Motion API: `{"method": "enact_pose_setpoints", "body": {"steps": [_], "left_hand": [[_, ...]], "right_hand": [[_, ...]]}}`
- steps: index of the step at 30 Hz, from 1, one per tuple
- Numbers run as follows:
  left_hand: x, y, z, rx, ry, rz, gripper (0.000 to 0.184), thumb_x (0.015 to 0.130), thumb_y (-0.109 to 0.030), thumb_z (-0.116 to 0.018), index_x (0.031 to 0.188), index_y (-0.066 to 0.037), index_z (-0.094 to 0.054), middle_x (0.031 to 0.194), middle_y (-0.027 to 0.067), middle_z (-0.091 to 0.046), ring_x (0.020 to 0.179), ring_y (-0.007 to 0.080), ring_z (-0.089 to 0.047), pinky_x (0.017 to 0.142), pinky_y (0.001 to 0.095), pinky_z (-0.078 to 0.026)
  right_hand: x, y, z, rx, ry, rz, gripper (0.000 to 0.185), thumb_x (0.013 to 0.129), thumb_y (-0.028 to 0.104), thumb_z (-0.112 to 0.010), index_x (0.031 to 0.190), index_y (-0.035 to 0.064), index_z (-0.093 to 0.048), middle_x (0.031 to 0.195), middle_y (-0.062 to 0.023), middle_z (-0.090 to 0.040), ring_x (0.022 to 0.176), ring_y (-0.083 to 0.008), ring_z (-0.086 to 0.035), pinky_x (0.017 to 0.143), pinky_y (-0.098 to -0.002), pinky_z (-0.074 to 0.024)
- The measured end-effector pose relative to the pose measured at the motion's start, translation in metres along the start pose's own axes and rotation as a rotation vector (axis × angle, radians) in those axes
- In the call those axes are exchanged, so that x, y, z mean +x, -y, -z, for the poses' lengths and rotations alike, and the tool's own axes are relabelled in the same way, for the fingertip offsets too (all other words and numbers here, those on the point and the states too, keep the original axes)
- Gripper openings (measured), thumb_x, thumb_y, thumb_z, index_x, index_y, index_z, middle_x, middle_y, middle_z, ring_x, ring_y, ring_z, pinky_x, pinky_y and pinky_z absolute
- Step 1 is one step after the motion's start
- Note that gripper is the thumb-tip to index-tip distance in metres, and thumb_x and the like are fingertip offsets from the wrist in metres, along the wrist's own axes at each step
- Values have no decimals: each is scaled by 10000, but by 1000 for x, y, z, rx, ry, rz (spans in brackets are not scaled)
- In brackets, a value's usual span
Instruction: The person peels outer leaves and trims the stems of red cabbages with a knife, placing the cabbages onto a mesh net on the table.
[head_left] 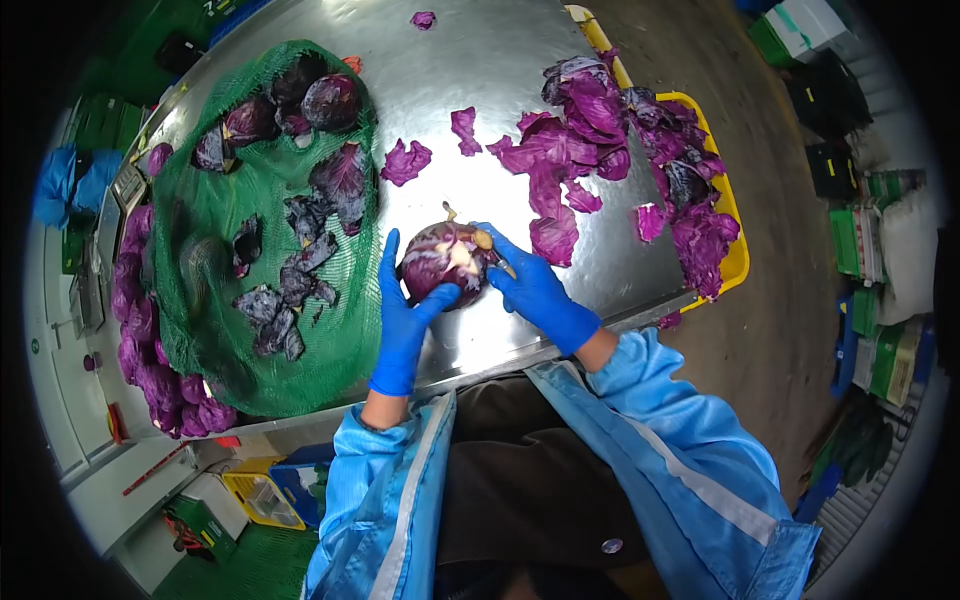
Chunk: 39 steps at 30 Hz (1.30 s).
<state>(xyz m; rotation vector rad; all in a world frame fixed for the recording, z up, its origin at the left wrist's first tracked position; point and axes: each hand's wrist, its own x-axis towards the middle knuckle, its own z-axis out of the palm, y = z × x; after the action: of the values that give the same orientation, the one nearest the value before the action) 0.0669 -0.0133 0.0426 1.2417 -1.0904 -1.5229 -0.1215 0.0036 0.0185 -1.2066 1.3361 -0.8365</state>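
Note:
A red cabbage (432, 262), dark purple with a pale cut patch facing up, is held just above the metal table near its front edge. My left hand (405, 315), in a blue glove, cups its left side, thumb across the front and fingers up along the edge. At the right side, my gloved right hand (535, 290) is closed around a tan, handle-like piece (483, 240) against the cabbage. Its blade, if any, cannot be made out. Loose purple leaves (406, 162) lie beyond the hands.
On the left, a green mesh sack (330, 350) holds several cabbages (331, 102) and dark leaves. Trimmed cabbages (155, 385) line the table's left edge. A leaf pile (590, 120) sits at right, beside a yellow crate (737, 262) filled with leaves. The metal table (480, 60) extends ahead.

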Motion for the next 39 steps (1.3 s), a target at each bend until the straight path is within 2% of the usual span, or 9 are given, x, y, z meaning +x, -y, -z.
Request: {"method": "enact_pose_setpoints", "body": {"steps": [2,4,8,11,13,18,28,33,39], "left_hand": [[2,19,-6,476,-33,-369,1071,579,-198,-897,1460,-103,-296,1403,192,-353,1314,342,-377,1068,456,-372],[2,31,-4,679,-99,-287,1067,544,-190,-907,1437,-78,-332,1387,182,-363,1303,320,-376,1092,416,-338],[3,26,14,379,-112,-218,1049,549,-147,-901,1429,-41,-341,1340,144,-443,1241,273,-449,1087,373,-349],[5,24,23,332,-64,-151,1041,577,-160,-892,1439,-38,-321,1418,150,-398,1270,268,-432,1094,373,-345],[10,13,19,421,32,-190,1085,554,-169,-901,1449,-41,-301,1407,157,-393,1271,281,-426,1093,375,-346],[13,13,13,771,66,-437,1217,532,-208,-912,1482,-13,-176,1466,189,-305,1304,326,-383,1100,396,-334],[23,32,-17,516,64,-165,1138,596,-252,-898,1454,33,-205,1386,225,-389,1230,332,-474,1039,386,-404],[10,32,-13,581,23,-268,1133,602,-155,-891,1475,-1,-185,1406,191,-363,1251,293,-448,1051,374,-401],[-6,36,9,117,31,-83,1141,598,-111,-888,1485,-34,-174,1427,171,-343,1287,275,-415,1089,362,-371]], "right_hand": [[-10,3,-5,-74,-75,231,626,864,63,-596,1443,182,-389,1309,-155,-560,1179,-262,-578,940,-318,-476],[-10,3,-10,-239,-122,341,608,885,118,-606,1446,176,-381,1150,-147,-636,948,-246,-672,808,-335,-531],[31,-34,37,305,-355,-488,464,927,264,-596,1357,127,-489,638,-87,-571,518,-181,-536,538,-384,-498],[41,-30,66,262,-574,-449,398,893,355,-641,1167,69,-599,751,-68,-658,581,-146,-585,549,-297,-481],[28,15,61,-592,-343,-241,382,885,355,-652,1116,51,-628,769,-109,-674,619,-191,-624,593,-348,-500],[29,16,0,-280,-30,330,559,861,327,-689,1324,62,-521,1245,-144,-606,1127,-250,-595,948,-334,-458],[27,57,11,-759,158,-49,568,908,493,-534,1347,137,-482,1130,-191,-634,931,-369,-645,769,-439,-520],[58,20,43,-523,22,19,592,890,457,-592,1199,-48,-579,1056,-252,-648,977,-378,-642,831,-409,-510],[61,-3,56,-396,-319,-239,387,897,330,-580,1179,65,-595,845,-166,-683,790,-311,-670,675,-424,-528]]}}
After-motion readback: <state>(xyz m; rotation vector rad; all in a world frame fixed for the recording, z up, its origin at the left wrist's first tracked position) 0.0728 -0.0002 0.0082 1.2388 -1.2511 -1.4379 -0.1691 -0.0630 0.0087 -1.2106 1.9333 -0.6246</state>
